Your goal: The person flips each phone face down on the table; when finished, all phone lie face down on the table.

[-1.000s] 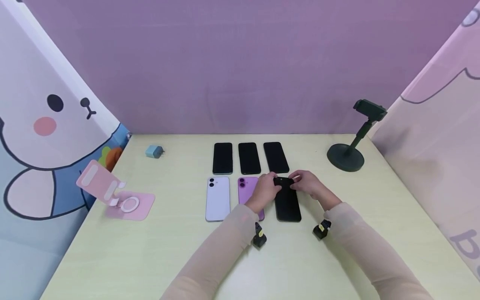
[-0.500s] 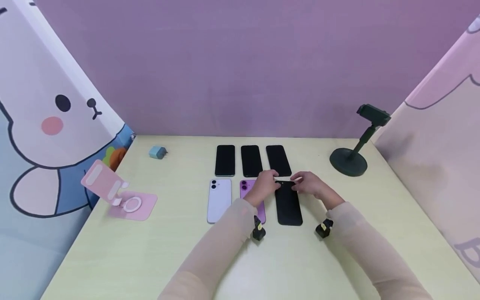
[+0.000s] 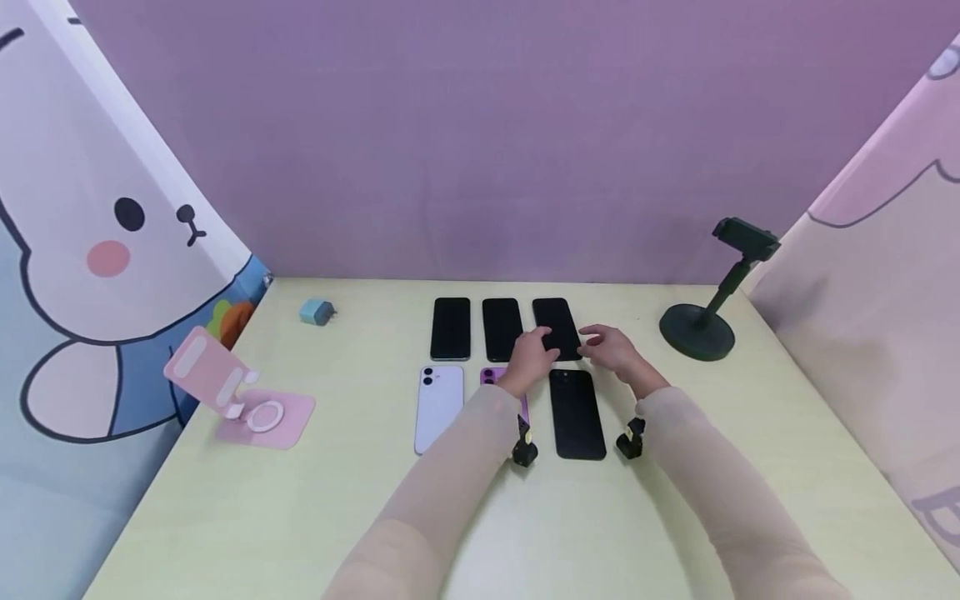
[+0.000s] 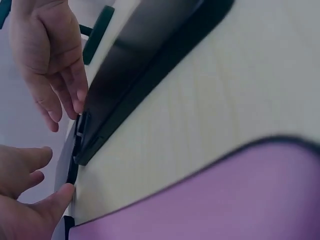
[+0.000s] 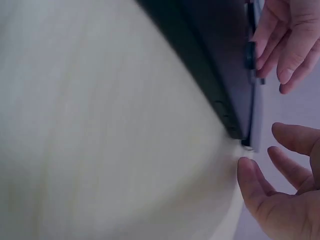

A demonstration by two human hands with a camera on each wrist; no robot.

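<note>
In the head view, my left hand [image 3: 529, 362] hovers by the left side of the back-right black phone [image 3: 556, 320]. My right hand [image 3: 613, 351] is at that phone's lower right corner, fingers loosely bent and spread. Both wrist views show no phone between finger and thumb of either hand; I cannot tell whether a fingertip touches one. A black phone [image 3: 577, 421] with its camera end away from me lies flat just in front. My left hand and sleeve partly cover the purple phone [image 3: 491, 375]. The pale lavender phone [image 3: 437, 407] lies face down left of it.
Two more black phones, one at left [image 3: 451, 328] and one in the middle [image 3: 501, 327], lie in the back row. A dark green stand [image 3: 697, 332] is at the right. A pink folding stand [image 3: 258, 417] and blue charger plug [image 3: 317, 312] are at the left.
Both hands have left the front black phone and moved away from me, to the back-right phone. The front phone stays in its row. The camera view has shifted slightly.
</note>
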